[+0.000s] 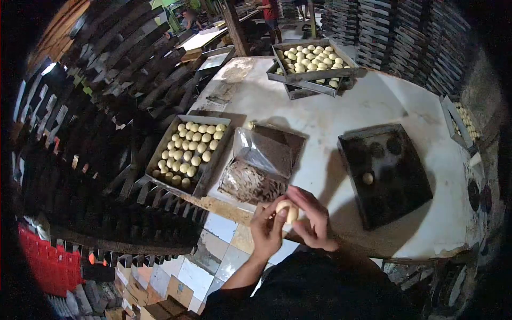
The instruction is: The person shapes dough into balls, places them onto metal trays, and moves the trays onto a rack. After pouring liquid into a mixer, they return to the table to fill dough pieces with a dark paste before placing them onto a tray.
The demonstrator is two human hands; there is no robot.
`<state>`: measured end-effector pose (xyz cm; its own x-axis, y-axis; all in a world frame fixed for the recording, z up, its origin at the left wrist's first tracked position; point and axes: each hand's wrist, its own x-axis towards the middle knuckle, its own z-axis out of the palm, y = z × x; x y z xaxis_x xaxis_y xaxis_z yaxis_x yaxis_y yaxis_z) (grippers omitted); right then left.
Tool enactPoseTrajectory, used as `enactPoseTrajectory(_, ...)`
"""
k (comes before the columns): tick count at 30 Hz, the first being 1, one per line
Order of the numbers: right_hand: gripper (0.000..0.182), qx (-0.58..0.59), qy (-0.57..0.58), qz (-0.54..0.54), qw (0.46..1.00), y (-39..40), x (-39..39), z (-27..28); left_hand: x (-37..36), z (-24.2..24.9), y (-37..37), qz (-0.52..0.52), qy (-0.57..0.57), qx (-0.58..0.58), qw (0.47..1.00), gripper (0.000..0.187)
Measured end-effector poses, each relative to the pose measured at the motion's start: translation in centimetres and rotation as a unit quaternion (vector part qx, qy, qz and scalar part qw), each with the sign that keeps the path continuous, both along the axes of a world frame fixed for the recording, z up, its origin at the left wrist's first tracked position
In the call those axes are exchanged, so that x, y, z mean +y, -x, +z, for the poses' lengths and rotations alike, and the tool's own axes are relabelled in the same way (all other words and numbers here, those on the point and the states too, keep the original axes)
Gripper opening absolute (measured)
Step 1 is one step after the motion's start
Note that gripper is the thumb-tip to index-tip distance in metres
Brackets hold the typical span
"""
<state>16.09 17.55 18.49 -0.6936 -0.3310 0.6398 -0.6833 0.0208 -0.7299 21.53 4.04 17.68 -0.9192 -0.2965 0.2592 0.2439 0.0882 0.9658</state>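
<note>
A pale dough ball [288, 212] sits between my two hands, close to my body at the table's front edge. My left hand [266, 226] has its fingers and thumb wrapped round the ball. Against the ball's right side is my right hand [314, 219], slightly blurred, its fingers stretched out. Just beyond them lies a clear plastic bag [250, 180] with brown filling, beside a dark brown slab [274, 146]. To the right, a black tray [384, 205] holds one pale ball [368, 178].
A metal tray [200, 184] of dough balls stands at the left. Stacked trays [304, 76] with more balls are at the far edge of the white table [314, 114]. Another ball tray [453, 120] is at the right. People [270, 16] are in the background.
</note>
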Motion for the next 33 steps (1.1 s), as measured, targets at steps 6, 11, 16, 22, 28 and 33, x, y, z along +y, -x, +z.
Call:
enactPoseTrajectory(6, 0.011, -0.043, 0.057, -0.053, 0.996, -6.1, -7.3, -0.6, -3.0, -0.5, -6.0, 0.037, 0.088, 0.097, 0.991, 0.043)
enactPoseTrajectory(11, 0.009, -0.028, 0.051, 0.062, 0.996, -7.5, -17.1, -9.2, -10.0, -1.9, -13.0, 0.093, 0.018, -0.106, 0.99, 0.033)
enactPoseTrajectory(16, 0.015, -0.007, -0.066, 0.02, 0.998, -11.1, -19.9, -8.1, -14.3, -7.4, -16.8, 0.098, -0.369, -0.097, 0.919, 0.029)
enactPoseTrajectory(22, 0.021, -0.278, -0.071, 0.095, 0.953, -10.2, -16.8, -11.8, -15.5, -10.8, -16.7, -0.083, -0.543, -0.19, 0.814, 0.043)
enactPoseTrajectory(28, 0.041, -0.071, -0.5, -0.188, 0.842, 2.6, -5.0, -18.6, -15.2, -8.6, -12.4, -0.071, -0.429, -0.213, 0.875, 0.044)
enactPoseTrajectory(33, 0.034, -0.061, -0.568, -0.133, 0.81, 3.0, -4.7, -17.0, -15.2, -9.2, -8.1, -0.046, -0.387, -0.178, 0.904, 0.042)
